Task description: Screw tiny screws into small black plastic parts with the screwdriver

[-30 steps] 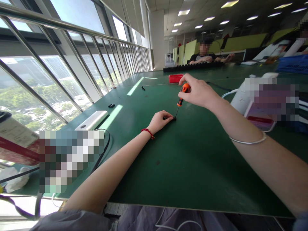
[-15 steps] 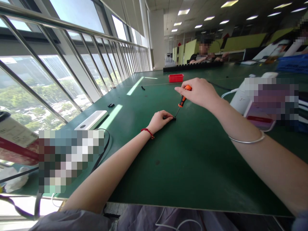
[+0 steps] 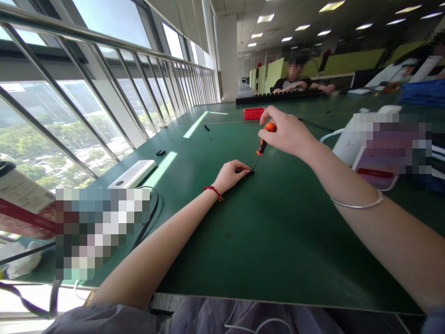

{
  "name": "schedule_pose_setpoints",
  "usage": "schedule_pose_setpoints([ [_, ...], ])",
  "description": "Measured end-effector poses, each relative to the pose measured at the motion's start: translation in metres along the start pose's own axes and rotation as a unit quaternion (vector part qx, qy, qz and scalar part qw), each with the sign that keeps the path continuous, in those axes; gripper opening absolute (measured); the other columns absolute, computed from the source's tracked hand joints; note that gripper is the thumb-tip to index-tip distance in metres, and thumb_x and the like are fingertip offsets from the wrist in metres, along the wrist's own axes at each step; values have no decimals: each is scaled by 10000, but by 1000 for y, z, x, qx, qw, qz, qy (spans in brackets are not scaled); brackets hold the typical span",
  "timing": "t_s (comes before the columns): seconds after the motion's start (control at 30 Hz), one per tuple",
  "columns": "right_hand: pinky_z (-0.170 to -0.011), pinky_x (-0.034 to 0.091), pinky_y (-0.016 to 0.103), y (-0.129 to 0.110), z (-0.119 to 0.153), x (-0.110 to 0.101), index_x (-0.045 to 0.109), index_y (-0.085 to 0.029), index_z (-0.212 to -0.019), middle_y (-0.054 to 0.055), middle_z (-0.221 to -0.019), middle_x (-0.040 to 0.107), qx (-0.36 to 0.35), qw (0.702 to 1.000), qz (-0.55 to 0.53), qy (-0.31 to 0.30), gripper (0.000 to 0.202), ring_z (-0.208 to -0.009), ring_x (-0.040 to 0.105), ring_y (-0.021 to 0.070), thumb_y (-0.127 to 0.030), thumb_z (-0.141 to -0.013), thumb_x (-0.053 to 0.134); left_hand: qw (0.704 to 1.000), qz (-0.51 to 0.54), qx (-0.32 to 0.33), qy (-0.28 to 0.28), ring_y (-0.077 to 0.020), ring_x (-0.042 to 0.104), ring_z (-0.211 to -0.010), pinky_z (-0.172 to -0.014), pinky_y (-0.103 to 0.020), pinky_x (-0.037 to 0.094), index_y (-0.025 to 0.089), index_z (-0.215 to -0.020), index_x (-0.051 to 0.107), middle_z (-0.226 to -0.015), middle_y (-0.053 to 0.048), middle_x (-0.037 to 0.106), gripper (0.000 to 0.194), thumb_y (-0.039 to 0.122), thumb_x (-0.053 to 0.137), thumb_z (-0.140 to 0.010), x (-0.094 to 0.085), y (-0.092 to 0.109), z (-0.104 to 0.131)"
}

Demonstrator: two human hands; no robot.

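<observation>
On the green table (image 3: 225, 236), my left hand (image 3: 230, 175) pinches a small black piece (image 3: 251, 172) and keeps it against the surface. My right hand (image 3: 287, 132) is around the orange ball end of a black and orange screwdriver (image 3: 263, 146), with the index finger lifted off and curved above it. The screwdriver leans slightly, and its thin metal shaft points down to the black piece beside my left fingertips. Details of the black piece are too small to tell.
A red bin (image 3: 253, 113) stands beyond my right hand. Small black parts (image 3: 160, 152) and a white box (image 3: 134, 173) lie to the left. A black rack (image 3: 278, 97) crosses the far side, with a person behind. Cables and a white device are at right.
My right index finger has risen and curled away from the screwdriver's end, and the handle has shifted slightly left. My left hand stays still. The person behind has moved their arms.
</observation>
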State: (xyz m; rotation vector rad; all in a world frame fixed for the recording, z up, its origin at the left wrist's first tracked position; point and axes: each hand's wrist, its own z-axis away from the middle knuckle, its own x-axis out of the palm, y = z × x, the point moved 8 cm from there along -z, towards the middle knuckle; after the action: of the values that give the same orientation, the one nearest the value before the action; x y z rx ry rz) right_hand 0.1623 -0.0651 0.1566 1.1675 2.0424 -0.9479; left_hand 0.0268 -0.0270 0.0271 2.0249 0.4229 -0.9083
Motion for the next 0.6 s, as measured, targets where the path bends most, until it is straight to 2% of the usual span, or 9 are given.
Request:
schedule_pose_setpoints([
  [0.07, -551, 294, 284, 1, 0, 1, 606, -221, -946, 7, -662, 587, 3, 1000, 3, -4, 233, -556, 443, 148, -354, -766, 544, 1000, 0, -1, -1, -167, 613, -830, -777, -275, 481, 154, -903, 751, -927, -56, 687, 178, 249, 614, -840, 0, 0, 0],
  [0.2, -546, 302, 288, 1, 0, 4, 596, -207, -743, 15, -624, 567, -10, 1000, -9, -18, 251, -553, 450, 144, -404, -833, 469, 1000, 4, -5, -3, -166, 615, -839, -784, -274, 481, 157, -903, 749, -935, -55, 688, 173, 247, 617, -838, 0, 0, 0],
  [0.3, -537, 302, 284, 1, -1, 2, 597, -214, -865, 0, -634, 563, -12, 1000, -9, 5, 164, -532, 432, 135, -341, -776, 543, 1000, 4, -8, -3, -167, 618, -851, -792, -273, 483, 161, -905, 748, -938, -55, 688, 171, 248, 618, -836, 0, -1, -1],
  [0.37, -534, 297, 282, 2, 0, 0, 582, -216, -951, -8, -636, 560, -5, 1000, -3, 16, 246, -518, 415, 131, -338, -737, 587, 1000, 3, -9, -2, -167, 620, -853, -795, -274, 486, 161, -905, 748, -939, -55, 689, 172, 250, 617, -837, 0, -2, -1],
  [0.53, -560, 309, 296, 3, 0, 4, 592, -216, -752, 21, -640, 566, 6, 1000, 1, -9, 252, -571, 454, 157, -430, -829, 485, 1000, 6, -6, -1, -168, 623, -869, -809, -275, 492, 167, -904, 748, -952, -55, 691, 175, 253, 610, -841, 1, -2, 0],
  [0.6, -565, 314, 295, 3, 0, 4, 602, -218, -816, 18, -651, 566, 5, 1000, -6, -4, 182, -577, 459, 157, -376, -811, 510, 1000, 5, -7, -1, -169, 623, -870, -811, -276, 493, 167, -905, 748, -954, -55, 690, 175, 251, 608, -841, 1, -2, 0],
])
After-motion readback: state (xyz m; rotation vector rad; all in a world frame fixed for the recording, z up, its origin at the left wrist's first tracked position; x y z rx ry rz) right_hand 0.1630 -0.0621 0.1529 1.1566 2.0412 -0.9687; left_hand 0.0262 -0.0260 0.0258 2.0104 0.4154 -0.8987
